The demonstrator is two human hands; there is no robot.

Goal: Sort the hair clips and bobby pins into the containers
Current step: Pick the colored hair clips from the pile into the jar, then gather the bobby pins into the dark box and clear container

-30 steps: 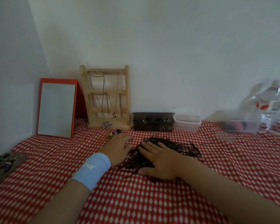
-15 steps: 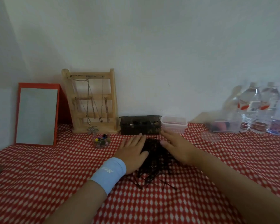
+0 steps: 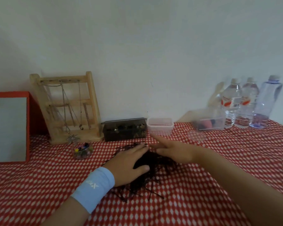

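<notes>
A dark heap of bobby pins (image 3: 151, 172) lies on the red checked cloth in the middle. My left hand (image 3: 129, 163), with a light blue wristband, rests flat on the heap's left side. My right hand (image 3: 173, 152) lies with spread fingers on its far right side, the fingers pointing left. A small clear round jar with coloured hair clips (image 3: 82, 150) stands to the left. A clear square tub (image 3: 160, 126) stands behind the heap, beside a dark box (image 3: 124, 129). Part of the heap is hidden under my hands.
A wooden jewellery rack (image 3: 67, 108) and a red-framed mirror (image 3: 8, 128) stand at the back left. At the back right are a clear container (image 3: 209, 123), a round clear lid (image 3: 196, 136) and three water bottles (image 3: 247, 103). The wall runs close behind.
Both hands have pushed the heap of pins together from the sides. The right hand slid further from me, toward the clear tub. The camera view has shifted to the right.
</notes>
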